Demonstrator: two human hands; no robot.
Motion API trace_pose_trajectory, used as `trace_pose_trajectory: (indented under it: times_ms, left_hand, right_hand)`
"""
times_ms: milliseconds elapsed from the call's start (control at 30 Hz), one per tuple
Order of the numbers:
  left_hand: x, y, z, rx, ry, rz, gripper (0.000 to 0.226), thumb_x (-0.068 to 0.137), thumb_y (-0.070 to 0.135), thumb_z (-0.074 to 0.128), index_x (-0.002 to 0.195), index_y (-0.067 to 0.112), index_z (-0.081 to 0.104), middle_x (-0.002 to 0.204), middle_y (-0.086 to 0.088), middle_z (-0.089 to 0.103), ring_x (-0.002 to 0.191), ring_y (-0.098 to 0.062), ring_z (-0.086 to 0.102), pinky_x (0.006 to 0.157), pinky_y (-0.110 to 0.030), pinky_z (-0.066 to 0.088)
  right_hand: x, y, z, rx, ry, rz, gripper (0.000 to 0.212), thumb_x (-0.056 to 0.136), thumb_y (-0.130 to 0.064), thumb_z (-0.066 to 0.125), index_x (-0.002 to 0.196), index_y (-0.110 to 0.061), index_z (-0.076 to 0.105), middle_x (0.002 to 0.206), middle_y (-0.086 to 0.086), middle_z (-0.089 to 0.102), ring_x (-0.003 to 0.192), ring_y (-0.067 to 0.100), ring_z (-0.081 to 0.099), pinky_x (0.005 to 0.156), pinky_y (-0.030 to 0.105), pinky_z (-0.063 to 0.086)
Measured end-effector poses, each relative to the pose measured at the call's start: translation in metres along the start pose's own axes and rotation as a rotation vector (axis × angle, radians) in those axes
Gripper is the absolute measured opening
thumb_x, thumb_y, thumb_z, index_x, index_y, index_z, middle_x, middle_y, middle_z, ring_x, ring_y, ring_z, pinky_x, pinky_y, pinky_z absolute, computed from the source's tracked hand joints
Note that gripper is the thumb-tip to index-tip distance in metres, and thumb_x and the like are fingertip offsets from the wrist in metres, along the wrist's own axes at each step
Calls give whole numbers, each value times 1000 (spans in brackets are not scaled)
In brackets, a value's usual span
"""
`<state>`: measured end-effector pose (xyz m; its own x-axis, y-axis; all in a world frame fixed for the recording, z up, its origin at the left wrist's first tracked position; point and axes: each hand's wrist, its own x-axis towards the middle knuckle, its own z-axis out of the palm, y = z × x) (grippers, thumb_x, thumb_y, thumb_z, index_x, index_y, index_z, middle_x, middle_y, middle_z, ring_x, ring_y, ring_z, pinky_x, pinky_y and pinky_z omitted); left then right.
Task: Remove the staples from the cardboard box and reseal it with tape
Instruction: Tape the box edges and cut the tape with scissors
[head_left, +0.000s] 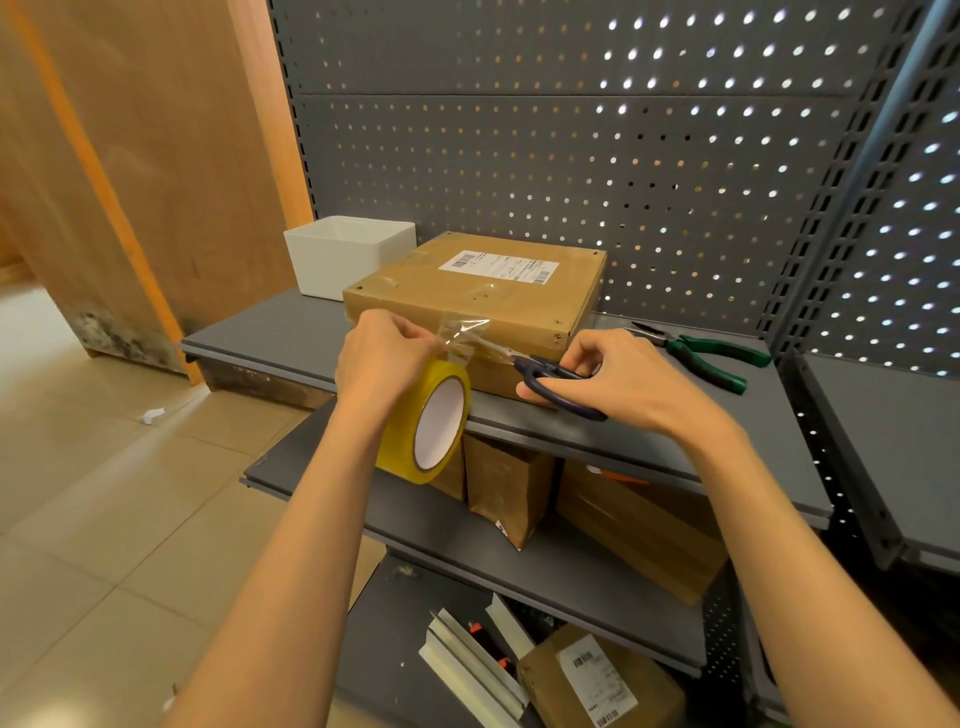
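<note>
Resealing now: left hand (384, 358) pinches the tape (462, 332) taut off the box (483, 291). Right hand (618, 374), fingers curled through the scissors (550, 376), should snip next, beside the box's front edge.

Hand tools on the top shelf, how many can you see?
2: dark-handled scissors gripped in the right hand, and green-handled pliers lying right of the brown cardboard box.

even, warm indoor light; bright spots shine through the pegboard (571, 156) holes, wide-angle bending at edges.
</note>
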<state>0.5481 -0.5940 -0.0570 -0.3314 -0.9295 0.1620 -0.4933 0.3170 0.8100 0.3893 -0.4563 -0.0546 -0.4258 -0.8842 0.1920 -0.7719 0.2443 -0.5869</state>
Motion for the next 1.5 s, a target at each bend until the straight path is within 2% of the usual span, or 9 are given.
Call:
trace_pose_trajectory:
  times_ms: [167,400,600,733,867,1033,1167,1333,1500]
  left_hand:
    - [3,0,1,-26,11,-6,14,85,27,65,71,26,68,86,3,64,91,-19,54,78,-35,44]
    - [3,-1,0,-43,13,-11,11,86,26,64,75,24,68,88,1,63,94,-21,55,86,-41,48]
    - [2,-2,-1,-37,19,-3,12,87,25,62,77,25,68,88,3,62,93,-20,54,88,-40,47]
    - [0,-3,-1,-46,41,12,17,88,18,58,77,21,70,79,6,59,88,-16,51,78,-32,42]
    - [-4,-10,-3,-41,85,19,22,87,14,51,81,9,71,72,5,57,67,-8,46,59,-28,37]
    - [-13,-22,-9,-14,71,-54,35,86,32,49,58,11,43,56,-3,42,56,-20,38,48,-28,28]
    - [-18,-27,-9,6,19,-140,36,88,40,41,64,14,40,66,-3,40,59,-19,36,50,-31,27]
    - [-26,-30,-6,-32,-18,-116,29,85,22,47,64,12,30,58,-3,28,55,-19,24,50,-31,19]
    - [-34,-30,-12,-125,-34,-139,40,85,27,53,56,19,26,48,3,23,51,-17,22,51,-31,18]
  right_hand:
    - [4,-9,0,-9,-26,-1,43,72,-56,70,76,-14,62,61,-7,55,54,4,46,45,14,31]
    - [8,-16,0,26,-43,-10,50,66,-56,74,75,-8,68,59,-2,58,56,7,49,52,20,39]
    - [5,-15,-1,54,-49,-57,40,67,-50,76,69,-10,69,54,1,60,47,4,48,47,17,40]
    - [4,-14,2,93,-50,-71,40,65,-48,77,69,-8,69,55,2,62,40,-2,50,40,9,38]
    - [1,-14,11,97,-45,-82,43,64,-50,77,70,-8,69,56,2,63,46,2,53,44,14,42]
    - [-4,-20,22,121,-41,-114,42,64,-49,77,71,-8,68,54,-1,59,47,3,50,42,8,38]
    - [-8,-25,27,114,-34,-127,38,67,-47,77,71,-10,68,54,-4,58,47,1,49,41,6,36]
    - [-15,-26,29,87,-39,-124,39,66,-48,77,71,-11,67,54,-4,58,48,2,49,43,10,37]
    - [-24,-21,25,103,-20,-118,39,65,-48,77,72,-11,67,57,-2,61,49,2,49,43,11,37]
